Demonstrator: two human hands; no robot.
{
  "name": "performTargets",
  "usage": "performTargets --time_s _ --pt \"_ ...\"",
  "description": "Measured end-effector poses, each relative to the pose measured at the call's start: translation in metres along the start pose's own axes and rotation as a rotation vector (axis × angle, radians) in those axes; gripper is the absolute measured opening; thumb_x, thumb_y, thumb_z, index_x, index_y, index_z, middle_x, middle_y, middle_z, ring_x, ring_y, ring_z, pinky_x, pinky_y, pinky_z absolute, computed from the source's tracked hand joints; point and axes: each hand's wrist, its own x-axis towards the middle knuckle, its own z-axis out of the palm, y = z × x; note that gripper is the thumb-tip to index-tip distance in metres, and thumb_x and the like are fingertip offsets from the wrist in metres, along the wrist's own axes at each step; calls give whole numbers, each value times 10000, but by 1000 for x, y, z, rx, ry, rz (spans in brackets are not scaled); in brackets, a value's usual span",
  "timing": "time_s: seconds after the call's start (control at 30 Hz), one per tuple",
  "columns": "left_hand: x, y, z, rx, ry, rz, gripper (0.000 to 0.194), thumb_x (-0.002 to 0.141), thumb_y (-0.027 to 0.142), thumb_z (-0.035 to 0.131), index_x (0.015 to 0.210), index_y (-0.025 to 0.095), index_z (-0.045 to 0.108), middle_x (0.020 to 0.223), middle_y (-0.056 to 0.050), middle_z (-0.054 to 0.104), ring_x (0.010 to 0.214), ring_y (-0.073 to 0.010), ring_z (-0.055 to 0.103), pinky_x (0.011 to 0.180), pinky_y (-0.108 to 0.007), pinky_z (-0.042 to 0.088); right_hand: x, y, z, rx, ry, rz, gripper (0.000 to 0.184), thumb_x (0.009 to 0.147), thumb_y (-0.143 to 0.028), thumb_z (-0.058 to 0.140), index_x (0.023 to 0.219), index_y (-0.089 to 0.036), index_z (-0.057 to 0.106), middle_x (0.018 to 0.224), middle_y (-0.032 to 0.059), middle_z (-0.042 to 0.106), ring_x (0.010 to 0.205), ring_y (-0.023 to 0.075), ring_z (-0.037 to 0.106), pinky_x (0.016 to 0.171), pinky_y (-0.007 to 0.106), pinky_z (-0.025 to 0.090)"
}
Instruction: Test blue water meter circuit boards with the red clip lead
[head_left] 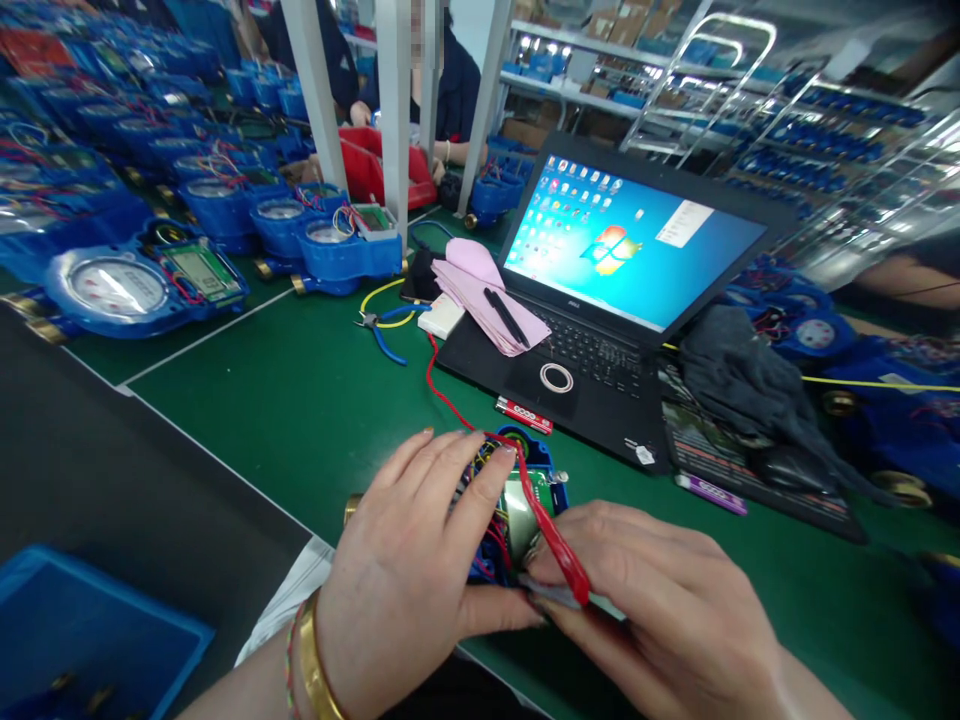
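Note:
A blue water meter with a green circuit board and a small display lies on the green table in front of me. My left hand spreads over its near side, fingers across the top and thumb along the lower edge, gripping it. At the meter's right edge, my right hand is closed, thumb and fingers pinched around a thin greyish piece that I cannot make out. A red cable runs over the meter and ends in a thicker red part beside the right fingers. Both hands hide much of the meter.
Behind the meter stands an open laptop with pink paper and a pen on it. Blue-handled pliers lie to its left, a purple marker and a mouse to its right. Several water meters line the table; people sit beyond.

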Motion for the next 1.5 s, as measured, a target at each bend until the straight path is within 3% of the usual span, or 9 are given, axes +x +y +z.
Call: performTargets --time_s 0.13,0.37,0.87,1.03,1.17,1.23,1.33,1.4,1.5 --pt "-2 -1 1 15 -12 3 622 767 562 581 1211 134 511 1201 -122 588 1110 -261 543 992 -478 429 -1 0 2 14 1 -15 106 828 -45 573 898 -120 595 738 48 656 697 145 624 656 261 523" --pt "-2 0 1 24 -21 -2 793 637 651 665 1208 125 507 1202 -127 583 1099 -268 541 988 -481 431 -3 1 3 33 3 2 90 833 -48 572 879 -122 594 739 44 650 710 150 632 655 259 515" --pt "0 2 -2 37 -37 -22 806 581 594 739 1203 141 499 1203 -116 587 1096 -275 547 987 -477 442 -5 0 0 16 -11 67 65 855 -93 571 890 -149 571 736 37 642 696 151 624 642 259 504" --pt "-2 1 -1 55 11 -67 987 535 680 712 1242 60 412 1162 -181 599 1075 -309 568 944 -483 481 -2 -3 0 17 -12 69 69 862 -90 535 877 -152 562 694 31 625 664 151 615 621 256 494" --pt "-5 -1 -3 5 27 -148 1089 497 778 645 1287 87 356 1139 -190 603 1013 -339 598 818 -513 534 -1 -1 0 4 2 60 72 867 -96 516 882 -151 559 697 29 622 639 146 600 586 249 472" --pt "-6 -2 -6 -67 2 -222 1015 542 723 669 1304 138 344 1124 -153 607 1007 -325 601 789 -493 543 -1 0 1 2 3 53 66 862 -96 521 877 -148 558 699 30 617 626 147 587 573 252 457" --pt "-8 -2 -11 -195 11 -298 575 760 397 613 1263 228 391 1051 -63 614 954 -222 615 789 -382 540 -2 0 1 5 -9 54 57 865 -103 519 860 -146 556 687 28 608 608 143 571 562 250 442" --pt "-9 -3 -13 -288 50 -305 355 821 228 509 1171 253 460 968 -20 618 895 -156 618 782 -304 527 -1 0 0 -4 -9 53 61 871 -112 511 843 -148 553 679 26 604 600 139 567 556 245 436" --pt "-11 -5 -13 -430 116 -355 192 858 172 471 1026 250 524 907 1 631 854 -121 623 741 -237 521 0 -1 -1 -24 -7 45 81 878 -118 495 826 -151 547 672 24 597 588 132 549 544 238 422"
